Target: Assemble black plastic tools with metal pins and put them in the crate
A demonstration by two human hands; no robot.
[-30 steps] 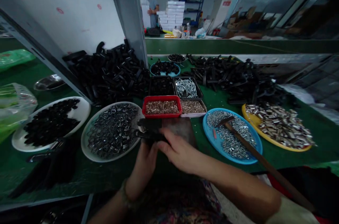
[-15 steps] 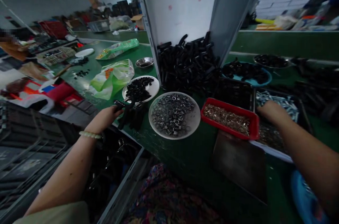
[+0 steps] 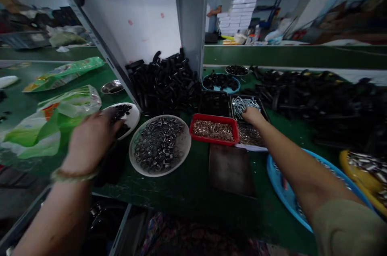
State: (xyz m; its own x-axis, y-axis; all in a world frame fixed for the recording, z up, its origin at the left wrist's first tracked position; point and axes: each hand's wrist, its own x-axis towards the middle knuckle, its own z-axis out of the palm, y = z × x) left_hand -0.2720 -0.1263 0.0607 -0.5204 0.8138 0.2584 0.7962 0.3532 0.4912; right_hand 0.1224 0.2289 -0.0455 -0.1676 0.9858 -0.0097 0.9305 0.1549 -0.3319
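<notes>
My left hand [image 3: 93, 133], blurred by motion, reaches over a white plate [image 3: 133, 117] of small black parts [image 3: 122, 111]. Its thumb shows beside the parts, while whatever lies under the palm is hidden. My right hand [image 3: 253, 115] dips into a black tray of silver screws [image 3: 243, 104], fingers closed together with their tips among the screws; whether one is between them I cannot make out. Between the hands stand a round white dish of metal rings [image 3: 160, 143] and a red tray [image 3: 214, 140] of small brass-coloured pins [image 3: 213, 129].
A grey metal bin [image 3: 190, 14] spills black curved parts [image 3: 166, 82] at the back. A dark flat plate [image 3: 231, 171] lies in front of the red tray. Blue basin [image 3: 273, 175] and yellow basin [image 3: 361, 179] stand right. Green plastic bags [image 3: 60, 115] lie left. Someone [image 3: 214, 12] stands far back.
The view has swung right. My left hand has moved from the black parts at the table edge to over the white plate. My right hand stays at the screw tray.
</notes>
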